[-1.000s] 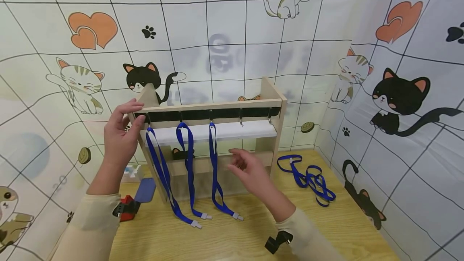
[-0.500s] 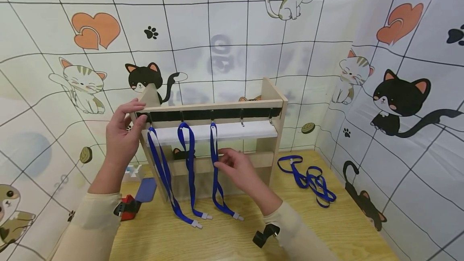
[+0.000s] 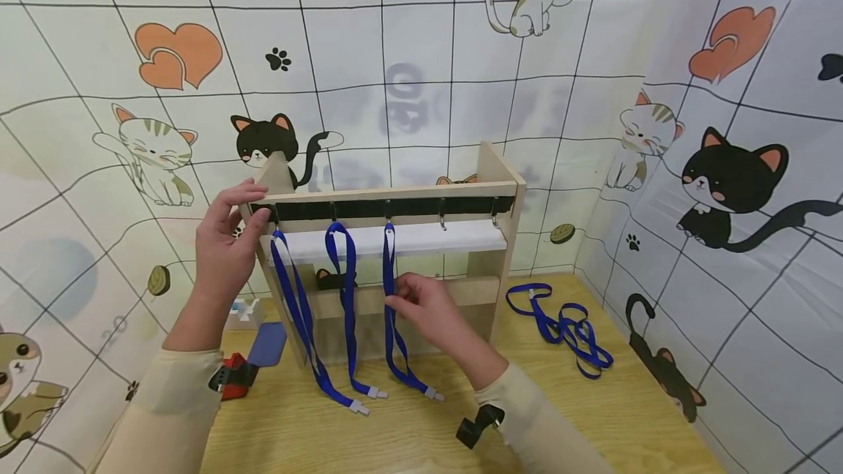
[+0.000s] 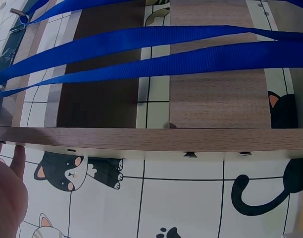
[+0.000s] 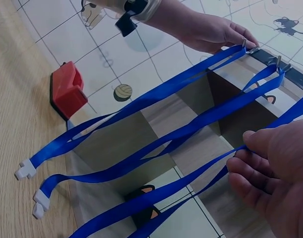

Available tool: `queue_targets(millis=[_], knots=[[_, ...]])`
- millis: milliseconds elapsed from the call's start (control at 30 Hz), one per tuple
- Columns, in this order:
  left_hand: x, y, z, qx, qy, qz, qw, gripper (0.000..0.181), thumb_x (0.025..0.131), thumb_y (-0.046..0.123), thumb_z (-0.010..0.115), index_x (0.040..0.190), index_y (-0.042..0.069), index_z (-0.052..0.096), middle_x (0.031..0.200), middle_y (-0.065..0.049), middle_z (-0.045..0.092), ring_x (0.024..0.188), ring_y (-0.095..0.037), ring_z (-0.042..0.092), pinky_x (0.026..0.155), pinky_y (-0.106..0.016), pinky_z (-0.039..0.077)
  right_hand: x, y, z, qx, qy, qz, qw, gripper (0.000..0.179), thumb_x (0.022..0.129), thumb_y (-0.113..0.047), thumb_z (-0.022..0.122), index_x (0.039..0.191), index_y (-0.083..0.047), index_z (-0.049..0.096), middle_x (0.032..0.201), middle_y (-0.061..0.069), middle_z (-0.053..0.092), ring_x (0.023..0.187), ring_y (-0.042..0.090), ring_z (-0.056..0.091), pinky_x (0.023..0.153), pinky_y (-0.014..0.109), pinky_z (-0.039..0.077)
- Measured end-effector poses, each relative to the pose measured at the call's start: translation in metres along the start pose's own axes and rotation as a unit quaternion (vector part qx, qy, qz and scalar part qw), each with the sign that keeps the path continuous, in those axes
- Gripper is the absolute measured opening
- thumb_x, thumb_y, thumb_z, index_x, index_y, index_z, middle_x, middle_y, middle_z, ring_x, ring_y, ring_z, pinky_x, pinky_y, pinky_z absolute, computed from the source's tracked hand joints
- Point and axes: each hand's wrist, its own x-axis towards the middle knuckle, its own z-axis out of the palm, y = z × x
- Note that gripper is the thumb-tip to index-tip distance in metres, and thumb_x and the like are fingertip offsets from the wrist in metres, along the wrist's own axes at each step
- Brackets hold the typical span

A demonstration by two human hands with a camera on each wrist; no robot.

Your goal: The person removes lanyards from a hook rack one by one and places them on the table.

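A small wooden rack (image 3: 408, 193) stands on the table with a black strip of metal hooks along its top. Three blue lanyards hang from the left and middle hooks, their white clips on the tabletop. My left hand (image 3: 227, 247) grips the rack's upper left corner, thumb in front. With thumb and fingertips, my right hand (image 3: 431, 313) pinches the third lanyard (image 3: 390, 262) partway down its strap. In the right wrist view, my right hand (image 5: 280, 173) holds that strap while the first lanyard (image 5: 151, 96) and second lanyard (image 5: 211, 116) hang beyond.
Two hooks on the right, including the end hook (image 3: 495, 219), carry nothing. A loose blue lanyard (image 3: 541, 324) lies in a tangle right of the rack. At left are a blue card (image 3: 267, 344), a red object (image 3: 233, 379) and a white box (image 3: 245, 315). Cat-printed walls enclose the table.
My right hand has moved left from beside the third lanyard and now pinches its strap. The left hand stays on the rack's corner.
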Motion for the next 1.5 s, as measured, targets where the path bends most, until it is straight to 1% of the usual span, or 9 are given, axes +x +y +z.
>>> queue_targets(millis=[100,233,300,433,567,733,933,1233,1500], knots=[[0.0,0.0,0.0,0.001,0.0,0.0,1.0,0.025,0.106,-0.005,0.07,0.131,-0.006,0.068,0.142,-0.007,0.071,0.153,-0.022,0.051,0.117,-0.03,0.048,0.0,0.001,0.001,0.009,-0.002,0.0,1.0,0.008,0.106,-0.012,0.077,0.101,-0.007,0.075,0.081,0.009,0.073,0.07,0.014,0.067,0.062,0.026,0.054],[0.0,0.001,-0.001,0.003,0.001,-0.004,1.0,0.025,0.106,-0.003,0.07,0.131,-0.005,0.069,0.142,-0.006,0.071,0.153,-0.022,0.051,0.118,-0.032,0.048,0.0,0.002,0.002,0.004,-0.001,-0.007,1.0,0.008,0.107,-0.012,0.076,0.1,-0.007,0.076,0.086,0.018,0.075,0.071,0.016,0.068,0.064,0.025,0.053],[0.0,0.001,-0.001,0.003,0.002,-0.006,1.0,0.025,0.106,-0.003,0.07,0.131,-0.005,0.069,0.142,-0.007,0.072,0.153,-0.022,0.051,0.119,-0.033,0.048,0.0,0.001,0.003,0.002,-0.001,-0.012,0.9999,0.008,0.107,-0.012,0.076,0.1,-0.007,0.076,0.086,0.017,0.075,0.072,0.016,0.068,0.064,0.025,0.054],[0.0,0.001,-0.002,0.004,0.005,-0.008,0.9999,0.025,0.106,-0.003,0.07,0.132,-0.005,0.069,0.142,-0.007,0.071,0.154,-0.022,0.051,0.12,-0.034,0.047,-0.001,-0.002,0.002,-0.005,0.007,-0.023,0.9997,0.009,0.107,-0.014,0.076,0.1,-0.009,0.076,0.084,0.006,0.073,0.072,0.015,0.063,0.063,0.026,0.052],[0.0,-0.001,-0.003,0.003,0.004,-0.007,1.0,0.026,0.106,-0.003,0.07,0.132,-0.006,0.068,0.143,-0.007,0.071,0.154,-0.022,0.05,0.121,-0.034,0.047,-0.001,-0.008,-0.002,-0.024,0.035,-0.039,0.9984,0.009,0.106,-0.013,0.078,0.098,-0.012,0.075,0.086,-0.002,0.069,0.075,0.014,0.059,0.064,0.026,0.051],[0.0,-0.001,-0.002,0.005,0.004,-0.01,0.9999,0.026,0.106,-0.003,0.07,0.132,-0.006,0.068,0.143,-0.006,0.071,0.153,-0.022,0.051,0.121,-0.034,0.046,-0.001,-0.011,-0.007,-0.046,0.069,-0.06,0.9948,0.009,0.104,-0.011,0.08,0.096,-0.012,0.076,0.093,-0.002,0.068,0.081,0.015,0.063,0.07,0.027,0.056],[0.0,0.0,-0.001,0.004,0.002,-0.009,0.9999,0.027,0.106,-0.003,0.07,0.133,-0.006,0.068,0.144,-0.007,0.07,0.154,-0.022,0.05,0.121,-0.034,0.046,-0.002,-0.018,-0.011,-0.024,0.076,-0.073,0.9942,0.004,0.105,-0.011,0.078,0.101,-0.011,0.077,0.097,0.0,0.076,0.084,0.015,0.069,0.075,0.028,0.06],[0.0,0.001,0.001,0.001,0.0,-0.007,1.0,0.027,0.106,-0.004,0.07,0.133,-0.006,0.068,0.144,-0.012,0.07,0.154,-0.022,0.05,0.12,-0.033,0.047,-0.004,-0.024,-0.016,0.0,0.091,-0.1,0.9908,0.004,0.107,-0.01,0.076,0.105,-0.007,0.078,0.095,-0.002,0.078,0.081,0.015,0.07,0.072,0.027,0.06],[0.0,0.001,0.001,0.006,0.0,-0.003,1.0,0.027,0.105,-0.005,0.07,0.132,-0.005,0.069,0.143,-0.009,0.07,0.153,-0.022,0.051,0.119,-0.033,0.048,-0.006,-0.038,-0.024,-0.004,0.101,-0.153,0.9831,0.004,0.106,-0.005,0.076,0.105,-0.007,0.079,0.097,0.0,0.079,0.081,0.016,0.071,0.072,0.027,0.061]])
